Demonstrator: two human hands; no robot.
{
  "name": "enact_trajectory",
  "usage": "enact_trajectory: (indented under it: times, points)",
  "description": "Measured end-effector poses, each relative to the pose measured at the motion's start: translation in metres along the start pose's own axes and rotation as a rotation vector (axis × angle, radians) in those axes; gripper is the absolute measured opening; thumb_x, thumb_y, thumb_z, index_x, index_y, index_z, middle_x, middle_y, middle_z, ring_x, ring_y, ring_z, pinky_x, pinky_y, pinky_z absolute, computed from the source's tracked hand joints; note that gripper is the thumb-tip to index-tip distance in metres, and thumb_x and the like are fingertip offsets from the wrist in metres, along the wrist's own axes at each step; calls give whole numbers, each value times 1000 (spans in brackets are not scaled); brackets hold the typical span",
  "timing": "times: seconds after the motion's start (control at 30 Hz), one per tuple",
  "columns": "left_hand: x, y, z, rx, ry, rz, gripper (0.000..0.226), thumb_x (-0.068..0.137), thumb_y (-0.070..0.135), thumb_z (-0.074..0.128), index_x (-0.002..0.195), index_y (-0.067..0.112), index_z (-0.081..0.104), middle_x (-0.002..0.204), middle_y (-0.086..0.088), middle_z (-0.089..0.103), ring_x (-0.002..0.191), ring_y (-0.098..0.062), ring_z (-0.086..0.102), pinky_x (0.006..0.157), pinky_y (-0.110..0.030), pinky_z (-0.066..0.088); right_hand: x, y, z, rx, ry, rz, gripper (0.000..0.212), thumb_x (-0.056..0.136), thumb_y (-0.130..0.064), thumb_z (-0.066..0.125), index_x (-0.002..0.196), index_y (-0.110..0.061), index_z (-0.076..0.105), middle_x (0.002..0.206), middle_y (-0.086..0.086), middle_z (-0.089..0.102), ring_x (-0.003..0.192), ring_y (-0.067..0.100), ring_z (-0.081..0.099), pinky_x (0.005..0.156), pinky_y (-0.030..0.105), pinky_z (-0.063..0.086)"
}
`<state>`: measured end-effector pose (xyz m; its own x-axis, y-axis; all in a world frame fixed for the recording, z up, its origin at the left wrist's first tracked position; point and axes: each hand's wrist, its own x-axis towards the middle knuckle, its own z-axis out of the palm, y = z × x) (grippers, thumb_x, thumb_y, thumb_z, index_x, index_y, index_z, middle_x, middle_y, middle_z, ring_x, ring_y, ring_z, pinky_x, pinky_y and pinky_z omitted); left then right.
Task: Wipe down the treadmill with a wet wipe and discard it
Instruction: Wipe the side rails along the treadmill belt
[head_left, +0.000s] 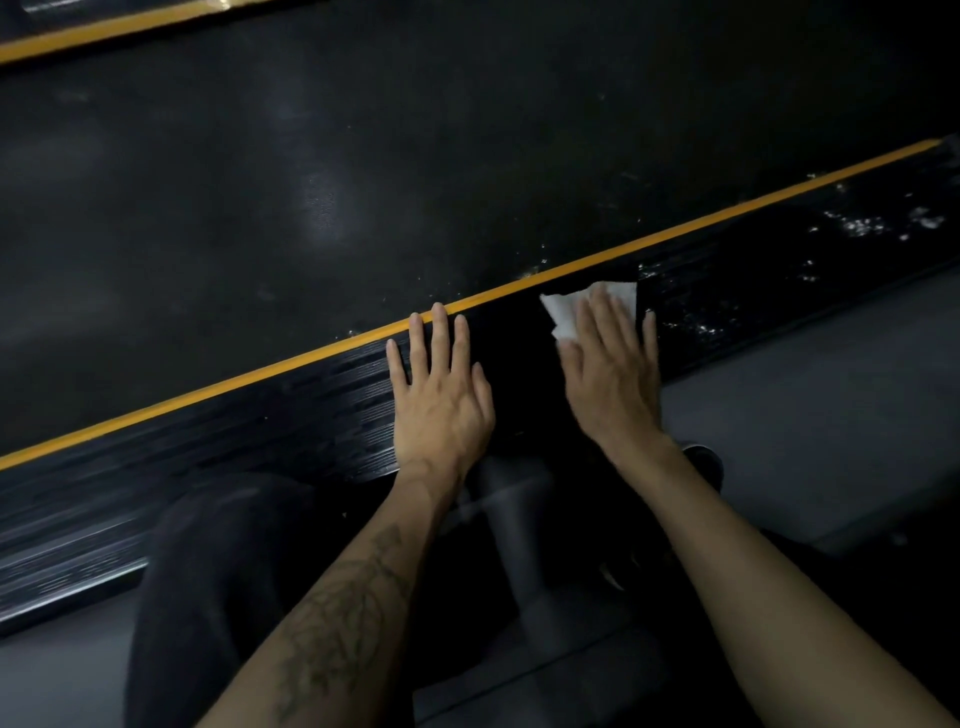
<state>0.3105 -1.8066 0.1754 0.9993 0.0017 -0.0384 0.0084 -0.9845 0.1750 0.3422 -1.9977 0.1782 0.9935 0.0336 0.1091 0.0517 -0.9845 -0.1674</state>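
— Where's the wipe?

— The crumpled white wet wipe (571, 306) lies pressed under the flat fingers of the right hand (610, 374), on the treadmill's glossy black ribbed side rail (311, 415), just below its orange edge stripe (260, 371).

— And the other of the hands?

— The left hand (441, 400) rests flat with fingers spread, holding nothing, just beside it.

— Which way next?

— Probably along the rail's long axis, up-right: white specks (862, 226) lie beyond the right hand, which is nearer.
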Motion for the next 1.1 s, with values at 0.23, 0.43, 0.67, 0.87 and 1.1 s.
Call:
enact_trajectory:
  times: [0.23,0.43,0.67,0.87,1.1]
  points:
    - [0,0,0,-20,8,-3,64,105,39,13,165,16,15,173,-8,1,159,-29,-8,128,-56,0,-9,11,2,-22,22,-233,54,107,-39,31,153,-15,47,162,11,40,150,30,37,123,57,20]
    - [0,-1,1,-14,9,1,64,105,39,14,165,15,16,173,-8,1,159,-29,-7,128,-56,1,-20,-30,9,71,15,-165,61,103,-42,36,150,-4,49,156,19,45,147,35,40,123,56,24]
    - [0,1,-2,-32,13,1,65,105,39,15,165,15,17,173,-8,3,160,-30,-6,128,-56,2,0,-3,-4,35,27,-1,60,108,-42,25,152,-9,47,159,18,41,150,33,35,124,57,23]
    - [1,0,0,-30,18,-3,64,105,39,16,165,15,17,173,-8,3,160,-29,-6,128,-56,1,2,1,0,17,-7,-268,55,107,-41,30,150,-13,51,159,18,42,148,35,38,123,54,21]
    - [0,0,-1,-35,10,-2,65,105,39,14,165,15,17,173,-8,3,160,-29,-7,128,-56,0,0,-25,3,73,-53,-232,59,106,-47,28,148,-13,53,157,20,43,148,36,37,123,55,23]
